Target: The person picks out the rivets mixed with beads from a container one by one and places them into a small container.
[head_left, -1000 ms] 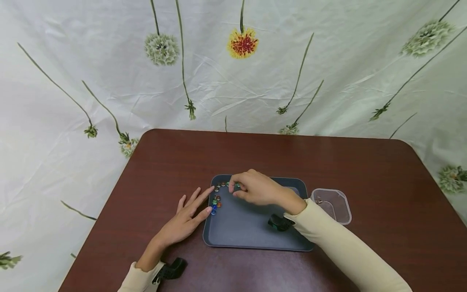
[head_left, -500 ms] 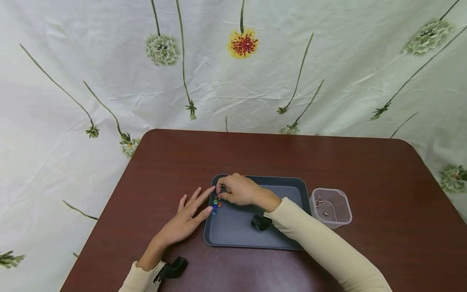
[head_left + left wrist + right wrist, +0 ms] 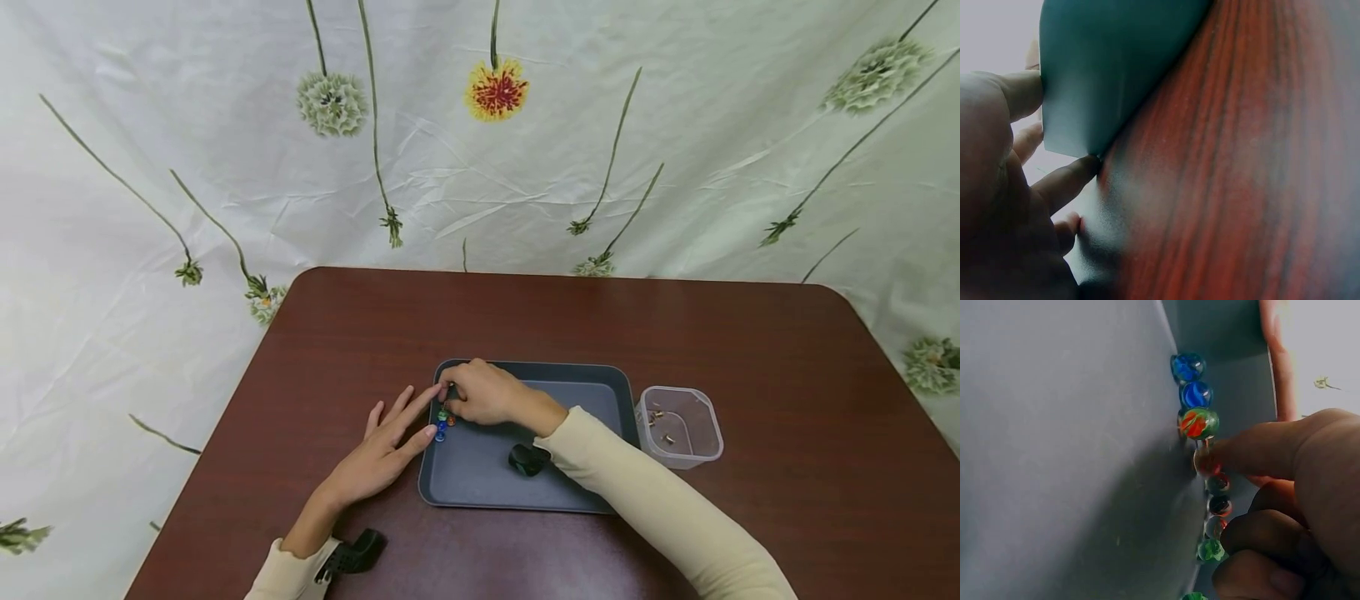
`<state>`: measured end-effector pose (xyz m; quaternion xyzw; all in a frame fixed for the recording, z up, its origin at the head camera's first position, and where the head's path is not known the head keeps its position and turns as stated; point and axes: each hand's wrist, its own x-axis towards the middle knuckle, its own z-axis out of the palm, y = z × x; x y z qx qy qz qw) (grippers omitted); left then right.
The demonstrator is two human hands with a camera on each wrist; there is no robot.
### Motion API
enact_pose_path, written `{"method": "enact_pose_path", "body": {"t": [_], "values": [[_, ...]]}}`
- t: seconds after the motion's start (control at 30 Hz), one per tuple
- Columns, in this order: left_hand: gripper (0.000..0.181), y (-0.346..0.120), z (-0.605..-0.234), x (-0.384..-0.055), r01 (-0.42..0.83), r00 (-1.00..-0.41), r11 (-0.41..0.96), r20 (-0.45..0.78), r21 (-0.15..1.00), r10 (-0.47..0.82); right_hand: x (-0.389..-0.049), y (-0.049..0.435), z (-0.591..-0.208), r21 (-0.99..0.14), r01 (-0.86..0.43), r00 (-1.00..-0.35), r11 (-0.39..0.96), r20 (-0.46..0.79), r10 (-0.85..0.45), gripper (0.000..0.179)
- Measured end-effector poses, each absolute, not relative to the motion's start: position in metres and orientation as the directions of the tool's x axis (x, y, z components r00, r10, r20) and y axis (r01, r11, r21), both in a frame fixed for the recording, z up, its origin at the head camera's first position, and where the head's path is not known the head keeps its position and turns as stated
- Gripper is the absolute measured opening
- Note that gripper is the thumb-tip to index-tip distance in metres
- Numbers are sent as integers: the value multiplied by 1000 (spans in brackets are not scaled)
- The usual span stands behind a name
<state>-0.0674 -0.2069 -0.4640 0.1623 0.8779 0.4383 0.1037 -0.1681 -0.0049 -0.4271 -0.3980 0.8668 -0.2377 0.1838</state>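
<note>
Glass marbles line the left wall of a dark grey tray (image 3: 517, 487). In the right wrist view, two blue marbles (image 3: 1196, 395) head the row. After them come a green-orange marble (image 3: 1199, 423), a reddish marble (image 3: 1206, 461) and several more down to a green marble (image 3: 1211, 550). My right hand (image 3: 491, 396) reaches into the tray's far left corner, curled around part of this row. Its thumb (image 3: 1254, 450) presses the reddish marble. My left hand (image 3: 378, 458) lies flat left of the tray, fingers spread, fingertips against the outer rim.
Right of the tray stands a clear plastic container (image 3: 705, 421) with several small brassy pieces (image 3: 657, 415) inside. Everything sits on a brown wooden table (image 3: 600, 321). A white flowered cloth (image 3: 450, 183) hangs behind the far edge.
My right hand has moved left along the far wall to the corner, and the marbles that lay along that wall are now largely hidden by it. The left hand stays put.
</note>
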Motion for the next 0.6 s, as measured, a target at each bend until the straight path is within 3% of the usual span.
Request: {"method": "enact_pose_path", "body": {"t": [0.6], "values": [[57,-208,-464,-67,177,-929,574,-57,799,366,-166,-7,-430,-530,-596,-632,603,-154,-760,11]]}}
